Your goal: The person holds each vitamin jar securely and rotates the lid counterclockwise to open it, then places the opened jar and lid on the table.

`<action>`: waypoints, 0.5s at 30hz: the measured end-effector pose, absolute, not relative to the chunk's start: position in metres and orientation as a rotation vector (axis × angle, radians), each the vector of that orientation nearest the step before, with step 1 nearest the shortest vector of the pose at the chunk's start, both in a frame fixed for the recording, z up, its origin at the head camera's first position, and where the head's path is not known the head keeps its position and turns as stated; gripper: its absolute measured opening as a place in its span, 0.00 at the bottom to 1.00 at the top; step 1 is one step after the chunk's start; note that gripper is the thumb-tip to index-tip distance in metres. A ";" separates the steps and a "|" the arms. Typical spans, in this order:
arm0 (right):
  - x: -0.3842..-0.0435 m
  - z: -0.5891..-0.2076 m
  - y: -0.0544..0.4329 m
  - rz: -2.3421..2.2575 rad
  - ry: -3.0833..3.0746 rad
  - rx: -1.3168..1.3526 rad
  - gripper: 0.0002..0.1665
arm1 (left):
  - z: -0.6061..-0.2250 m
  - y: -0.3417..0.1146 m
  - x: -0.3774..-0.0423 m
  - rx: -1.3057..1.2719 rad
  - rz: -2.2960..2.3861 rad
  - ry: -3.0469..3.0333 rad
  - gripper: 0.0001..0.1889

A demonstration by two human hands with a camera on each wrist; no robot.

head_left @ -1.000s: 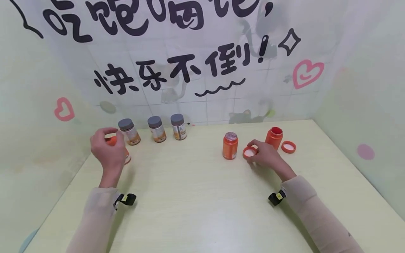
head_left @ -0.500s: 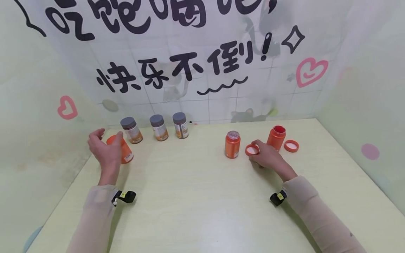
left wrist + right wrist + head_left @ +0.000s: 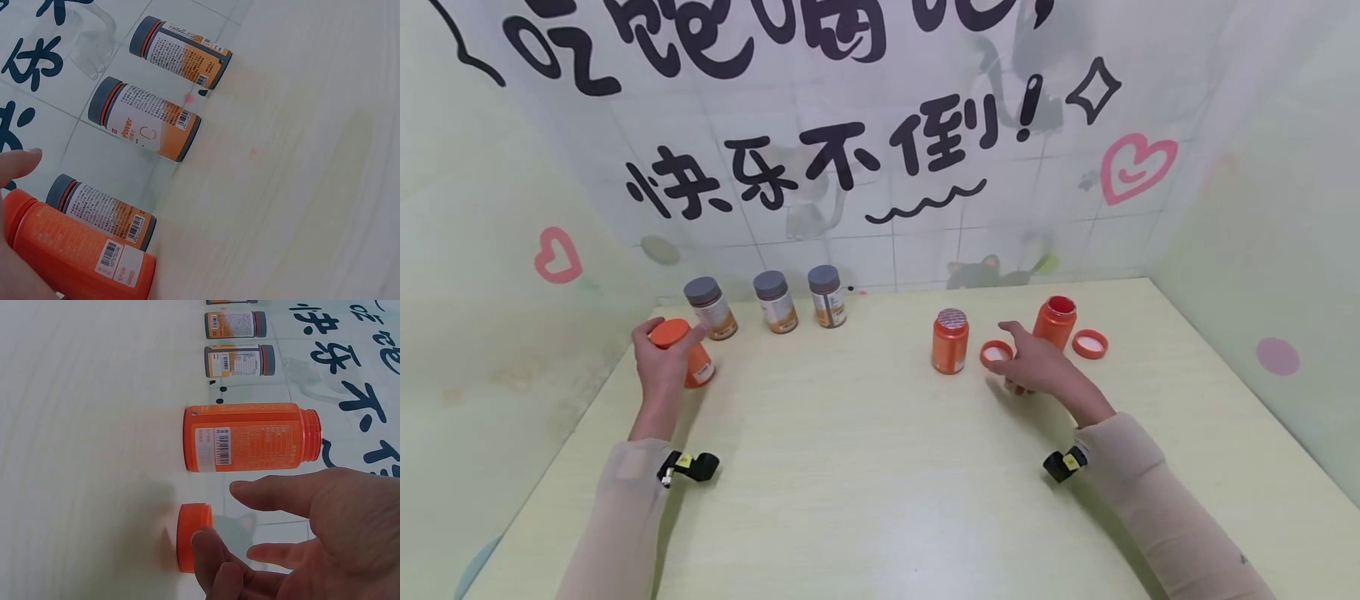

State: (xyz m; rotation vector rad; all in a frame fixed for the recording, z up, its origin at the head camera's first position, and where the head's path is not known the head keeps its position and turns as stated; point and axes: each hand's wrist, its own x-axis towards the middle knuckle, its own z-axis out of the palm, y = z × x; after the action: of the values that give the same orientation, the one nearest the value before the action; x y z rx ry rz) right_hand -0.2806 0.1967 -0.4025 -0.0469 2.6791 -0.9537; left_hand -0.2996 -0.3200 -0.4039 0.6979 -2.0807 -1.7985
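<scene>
At the left, my left hand (image 3: 662, 362) is spread around an orange bottle (image 3: 700, 369) with its orange cap on. Its fingers lie along the cap's far left side and the thumb is at the right. In the left wrist view the thumb (image 3: 22, 164) stands off from the bottle. My right hand (image 3: 1037, 365) hovers beside a loose orange cap (image 3: 996, 353), lying with its white inside up. Thumb and fingers are spread; one fingertip overlaps the cap in the right wrist view, and contact is unclear. Left of that cap stands an uncapped orange bottle (image 3: 951, 343) with a printed seal.
Another orange bottle (image 3: 1056, 322), its mouth unsealed, stands behind the right hand. A second loose cap (image 3: 1090, 343) lies to its right. Three grey-capped bottles, including the middle one (image 3: 776, 302), line the table's (image 3: 865, 467) back left. A printed wall sheet (image 3: 925, 242) rises behind.
My left hand first spread its fingers above the capped bottle, then came down around its top. My right thumb and fingers opened away from the loose cap, which stays on the table.
</scene>
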 end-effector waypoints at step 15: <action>-0.258 -0.366 0.190 -0.851 2.765 -0.198 0.29 | -0.418 -0.324 -0.300 0.821 -1.671 -2.268 0.42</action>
State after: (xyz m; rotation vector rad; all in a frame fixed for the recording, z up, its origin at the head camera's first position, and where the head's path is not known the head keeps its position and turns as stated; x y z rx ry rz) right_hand -0.2582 0.1902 -0.3660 -0.1983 2.7646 -0.8514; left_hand -0.3002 -0.3240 -0.4180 0.8212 -2.2685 -1.6714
